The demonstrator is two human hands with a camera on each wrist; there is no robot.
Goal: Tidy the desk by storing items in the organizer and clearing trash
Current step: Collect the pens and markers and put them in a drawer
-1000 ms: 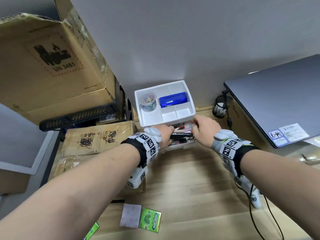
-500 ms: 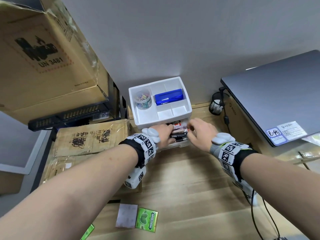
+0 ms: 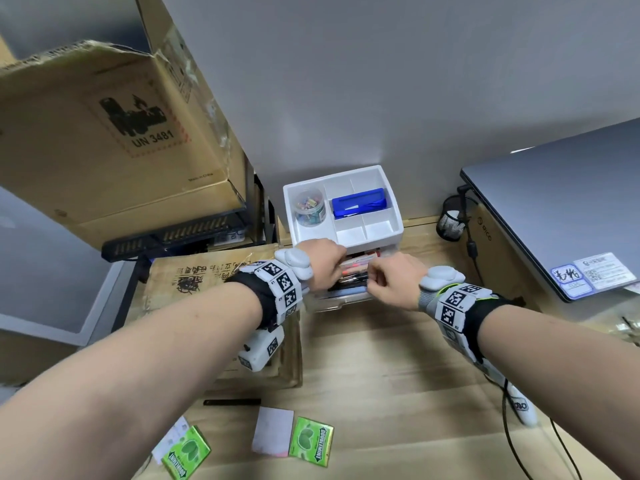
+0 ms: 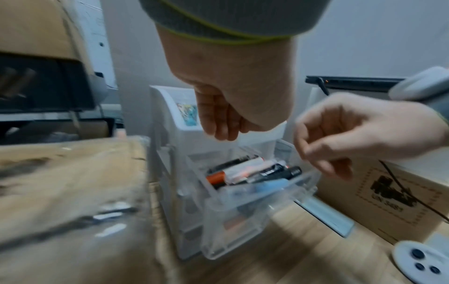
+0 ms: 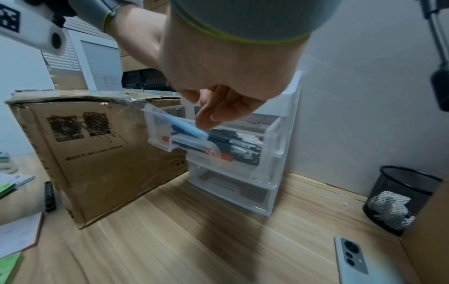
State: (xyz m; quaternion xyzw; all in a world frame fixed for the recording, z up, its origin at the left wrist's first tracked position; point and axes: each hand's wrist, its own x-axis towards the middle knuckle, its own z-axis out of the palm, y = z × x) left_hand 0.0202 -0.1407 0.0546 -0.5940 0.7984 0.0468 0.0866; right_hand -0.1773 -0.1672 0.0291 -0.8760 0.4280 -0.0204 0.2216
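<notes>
The white organizer (image 3: 346, 237) stands against the wall with its clear top drawer (image 4: 255, 194) pulled out and full of pens (image 4: 245, 171). A light blue pen (image 5: 187, 126) lies slanted across the drawer's front rim. My left hand (image 3: 325, 261) hangs over the drawer's back left with fingers (image 4: 216, 123) loosely curled and holding nothing. My right hand (image 3: 391, 282) hovers over the drawer's front right, its fingers (image 5: 211, 115) curled just above the blue pen with no visible grip. Two green gum packs (image 3: 311, 441) (image 3: 187, 452) and a white paper slip (image 3: 273, 435) lie on the near desk.
A taped cardboard box (image 5: 97, 146) stands right against the organizer's left side, with a bigger box (image 3: 104, 133) above it. To the right are a black mesh bin (image 5: 398, 198) with crumpled paper, a phone (image 5: 352, 257), a laptop (image 3: 561, 209) and cables (image 3: 509, 427).
My right hand has drawn from the drawer's right side toward its front middle. The left hand stays at the drawer's left.
</notes>
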